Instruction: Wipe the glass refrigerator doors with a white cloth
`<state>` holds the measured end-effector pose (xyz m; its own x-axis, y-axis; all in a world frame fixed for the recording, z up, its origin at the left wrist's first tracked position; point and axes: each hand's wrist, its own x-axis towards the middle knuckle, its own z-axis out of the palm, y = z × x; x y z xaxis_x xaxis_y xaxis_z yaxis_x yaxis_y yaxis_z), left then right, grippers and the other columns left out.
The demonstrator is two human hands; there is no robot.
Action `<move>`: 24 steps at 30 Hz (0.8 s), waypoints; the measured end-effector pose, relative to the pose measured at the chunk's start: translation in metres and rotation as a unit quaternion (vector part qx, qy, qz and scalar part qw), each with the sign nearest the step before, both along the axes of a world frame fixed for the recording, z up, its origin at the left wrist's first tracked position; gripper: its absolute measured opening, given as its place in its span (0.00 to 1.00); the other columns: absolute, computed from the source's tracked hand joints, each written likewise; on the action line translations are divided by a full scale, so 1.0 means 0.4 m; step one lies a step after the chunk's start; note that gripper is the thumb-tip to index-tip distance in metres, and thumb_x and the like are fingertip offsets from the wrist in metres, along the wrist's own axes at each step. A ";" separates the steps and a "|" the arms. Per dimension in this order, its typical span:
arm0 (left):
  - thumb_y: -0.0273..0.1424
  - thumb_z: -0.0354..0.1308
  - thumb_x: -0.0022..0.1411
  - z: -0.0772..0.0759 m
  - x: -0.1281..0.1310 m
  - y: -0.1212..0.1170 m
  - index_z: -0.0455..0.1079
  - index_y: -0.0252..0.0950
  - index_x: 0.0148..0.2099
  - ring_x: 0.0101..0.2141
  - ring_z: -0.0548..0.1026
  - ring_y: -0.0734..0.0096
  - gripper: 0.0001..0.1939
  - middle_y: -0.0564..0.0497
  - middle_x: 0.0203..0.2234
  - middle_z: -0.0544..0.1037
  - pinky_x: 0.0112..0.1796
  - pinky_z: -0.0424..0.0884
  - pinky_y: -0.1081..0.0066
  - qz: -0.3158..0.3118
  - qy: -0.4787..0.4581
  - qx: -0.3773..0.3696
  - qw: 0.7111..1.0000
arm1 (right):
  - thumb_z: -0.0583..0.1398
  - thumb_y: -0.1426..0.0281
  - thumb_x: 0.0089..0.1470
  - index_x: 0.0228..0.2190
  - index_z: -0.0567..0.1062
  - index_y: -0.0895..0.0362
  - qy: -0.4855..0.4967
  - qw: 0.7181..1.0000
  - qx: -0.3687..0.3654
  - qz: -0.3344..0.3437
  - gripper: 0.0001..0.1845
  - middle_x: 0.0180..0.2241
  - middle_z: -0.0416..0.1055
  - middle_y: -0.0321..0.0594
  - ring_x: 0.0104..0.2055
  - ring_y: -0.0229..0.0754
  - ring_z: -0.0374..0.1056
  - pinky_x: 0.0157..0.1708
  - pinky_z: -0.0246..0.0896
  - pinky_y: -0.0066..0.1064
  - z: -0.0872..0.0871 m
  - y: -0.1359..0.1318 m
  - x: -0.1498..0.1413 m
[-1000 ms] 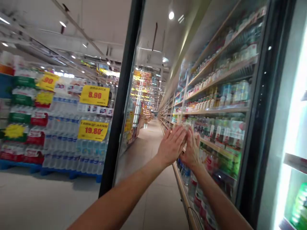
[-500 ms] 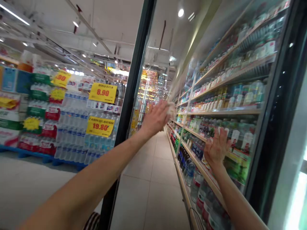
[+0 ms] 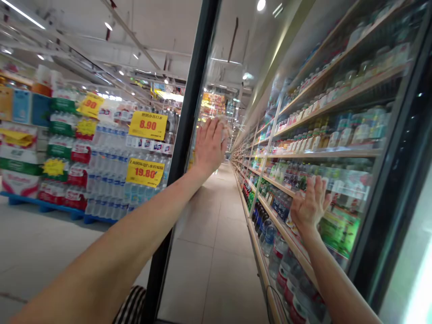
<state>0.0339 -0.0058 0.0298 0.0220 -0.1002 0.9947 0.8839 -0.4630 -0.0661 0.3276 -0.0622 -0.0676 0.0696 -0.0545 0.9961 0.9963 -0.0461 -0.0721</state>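
I face an open glass fridge door (image 3: 232,270) with a black edge (image 3: 184,148). My left hand (image 3: 209,146) is stretched out high on the glass and presses a small white cloth (image 3: 225,129) against it under its fingers. Lower and to the right, my right hand (image 3: 310,204) lies flat on the same glass with fingers spread and holds nothing. Shelves of bottled drinks (image 3: 303,139) show in the glass.
Stacked packs of bottled water (image 3: 111,180) on blue pallets stand at the left, with yellow price signs (image 3: 147,126). A tiled floor (image 3: 43,243) runs between them and the door. The lit fridge interior (image 3: 418,279) is at the far right.
My hands were together on the glass a second ago. The left hand has since moved up and to the left with the cloth; the right hand has shifted right and stays flat.
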 end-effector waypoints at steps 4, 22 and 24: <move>0.32 0.42 0.63 -0.100 0.094 -0.025 0.56 0.32 0.57 0.60 0.51 0.61 0.21 0.44 0.57 0.59 0.58 0.47 0.57 -0.018 0.194 -0.016 0.981 | 0.48 0.65 0.53 0.56 0.56 0.58 0.003 1.000 0.003 -0.002 0.29 0.59 0.51 0.50 0.62 0.51 0.45 0.57 0.37 0.52 0.001 0.000 0.000; 0.29 0.41 0.64 -0.125 0.214 -0.052 0.56 0.35 0.58 0.59 0.54 0.69 0.21 0.50 0.57 0.60 0.59 0.46 0.65 -0.073 0.531 0.085 0.840 | 0.49 0.65 0.54 0.56 0.57 0.58 -0.017 1.000 0.014 -0.007 0.27 0.59 0.53 0.50 0.62 0.49 0.45 0.57 0.40 0.51 -0.006 0.000 0.008; 0.29 0.41 0.64 -0.092 0.214 -0.052 0.56 0.35 0.58 0.59 0.54 0.70 0.20 0.50 0.57 0.60 0.59 0.46 0.65 -0.076 0.519 0.075 0.848 | 0.49 0.65 0.54 0.56 0.58 0.58 -0.019 1.000 0.019 -0.009 0.27 0.59 0.53 0.51 0.62 0.49 0.45 0.57 0.40 0.50 -0.007 0.001 0.009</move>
